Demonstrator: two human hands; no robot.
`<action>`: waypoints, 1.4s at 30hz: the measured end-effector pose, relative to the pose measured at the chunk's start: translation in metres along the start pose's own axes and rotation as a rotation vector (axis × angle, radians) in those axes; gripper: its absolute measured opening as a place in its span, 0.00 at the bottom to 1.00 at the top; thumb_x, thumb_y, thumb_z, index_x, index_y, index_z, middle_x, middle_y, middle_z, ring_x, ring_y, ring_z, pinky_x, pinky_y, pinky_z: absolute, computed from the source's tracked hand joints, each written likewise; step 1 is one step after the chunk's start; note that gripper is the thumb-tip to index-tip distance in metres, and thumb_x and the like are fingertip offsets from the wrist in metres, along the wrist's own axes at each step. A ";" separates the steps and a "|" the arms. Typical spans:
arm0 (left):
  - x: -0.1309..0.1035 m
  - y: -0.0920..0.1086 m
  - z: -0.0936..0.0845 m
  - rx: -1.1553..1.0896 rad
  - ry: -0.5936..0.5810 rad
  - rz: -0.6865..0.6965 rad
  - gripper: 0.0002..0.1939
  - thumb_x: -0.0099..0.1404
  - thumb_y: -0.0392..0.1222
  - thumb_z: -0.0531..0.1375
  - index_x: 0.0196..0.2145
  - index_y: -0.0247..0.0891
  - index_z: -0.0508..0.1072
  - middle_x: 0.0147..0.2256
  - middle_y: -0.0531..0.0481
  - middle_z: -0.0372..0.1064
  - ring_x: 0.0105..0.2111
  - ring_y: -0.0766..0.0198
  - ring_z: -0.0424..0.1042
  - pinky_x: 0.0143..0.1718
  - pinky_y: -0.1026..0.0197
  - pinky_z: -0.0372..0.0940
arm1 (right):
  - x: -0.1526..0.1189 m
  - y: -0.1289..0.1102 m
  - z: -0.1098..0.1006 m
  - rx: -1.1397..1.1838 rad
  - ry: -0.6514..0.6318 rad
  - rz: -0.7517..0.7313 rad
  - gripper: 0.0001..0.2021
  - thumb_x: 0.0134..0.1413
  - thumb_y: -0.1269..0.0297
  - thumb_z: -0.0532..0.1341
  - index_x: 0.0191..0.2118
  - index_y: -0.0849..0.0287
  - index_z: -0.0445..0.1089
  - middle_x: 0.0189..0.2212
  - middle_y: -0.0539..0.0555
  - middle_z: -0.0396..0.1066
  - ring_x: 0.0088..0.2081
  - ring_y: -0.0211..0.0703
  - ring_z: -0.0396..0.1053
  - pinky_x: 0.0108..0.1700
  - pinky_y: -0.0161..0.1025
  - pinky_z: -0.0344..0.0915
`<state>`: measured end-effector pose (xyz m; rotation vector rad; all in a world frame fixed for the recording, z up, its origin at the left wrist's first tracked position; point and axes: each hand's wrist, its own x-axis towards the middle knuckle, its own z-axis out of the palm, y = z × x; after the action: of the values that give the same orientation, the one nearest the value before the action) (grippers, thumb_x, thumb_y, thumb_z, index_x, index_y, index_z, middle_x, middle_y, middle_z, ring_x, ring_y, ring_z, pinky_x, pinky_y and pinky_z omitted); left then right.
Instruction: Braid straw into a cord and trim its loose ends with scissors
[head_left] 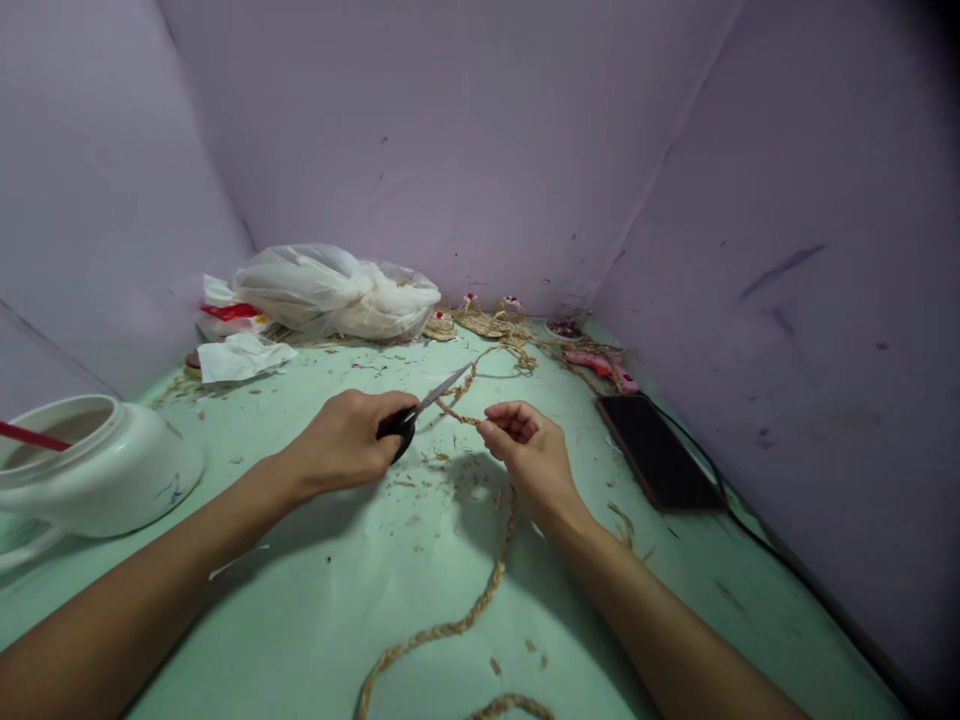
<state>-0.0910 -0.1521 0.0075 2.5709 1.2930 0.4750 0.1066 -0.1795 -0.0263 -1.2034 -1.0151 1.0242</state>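
My left hand is closed round the black handles of a pair of scissors, whose blades point away to the upper right. Close beside the blades runs a braided straw cord; I cannot tell whether they touch it. Thumb and fingers of my right hand pinch this cord. From there one length trails down over the green surface to the front edge of the view. The other part loops back to a small tangle behind the scissors.
A knotted white plastic bag lies by the back wall, near a tissue and small woven pieces with red beads. At left stands a white pot. A phone with a black cable and a pink-handled tool lie right.
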 end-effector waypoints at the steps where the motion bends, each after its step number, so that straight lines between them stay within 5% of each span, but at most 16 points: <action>1: 0.000 -0.001 0.001 -0.022 0.030 -0.011 0.13 0.52 0.35 0.50 0.35 0.41 0.69 0.22 0.57 0.65 0.21 0.69 0.60 0.24 0.68 0.52 | 0.000 0.001 0.000 0.004 -0.019 0.007 0.10 0.36 0.66 0.64 0.29 0.62 0.67 0.19 0.46 0.64 0.21 0.31 0.58 0.24 0.32 0.54; 14: 0.001 0.000 0.015 -0.083 0.172 -0.125 0.16 0.51 0.36 0.52 0.39 0.42 0.69 0.27 0.55 0.69 0.25 0.67 0.65 0.26 0.67 0.57 | 0.001 0.007 0.001 0.029 -0.052 0.004 0.08 0.37 0.65 0.63 0.28 0.62 0.67 0.18 0.45 0.62 0.20 0.31 0.56 0.24 0.33 0.52; 25: 0.003 0.002 0.019 -0.061 0.175 -0.157 0.16 0.53 0.37 0.53 0.40 0.42 0.69 0.28 0.55 0.71 0.27 0.66 0.67 0.27 0.66 0.58 | 0.000 0.008 0.002 0.033 -0.055 0.012 0.07 0.39 0.67 0.61 0.29 0.62 0.69 0.17 0.45 0.62 0.19 0.31 0.55 0.23 0.32 0.52; 37: 0.002 0.003 0.025 -0.022 0.152 -0.133 0.18 0.53 0.37 0.51 0.42 0.43 0.68 0.30 0.54 0.72 0.28 0.65 0.70 0.28 0.66 0.59 | 0.003 0.007 0.003 0.348 0.052 0.299 0.05 0.43 0.69 0.59 0.29 0.64 0.67 0.17 0.46 0.62 0.16 0.27 0.57 0.18 0.27 0.55; 42: -0.002 0.003 0.028 0.003 0.125 -0.090 0.20 0.52 0.35 0.50 0.43 0.45 0.67 0.33 0.55 0.72 0.32 0.64 0.70 0.31 0.65 0.61 | -0.001 0.006 0.006 0.337 -0.029 0.402 0.04 0.47 0.69 0.57 0.31 0.63 0.65 0.17 0.48 0.65 0.14 0.28 0.57 0.15 0.26 0.57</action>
<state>-0.0791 -0.1567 -0.0173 2.5071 1.4446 0.6254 0.0999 -0.1784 -0.0321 -1.1333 -0.5967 1.4654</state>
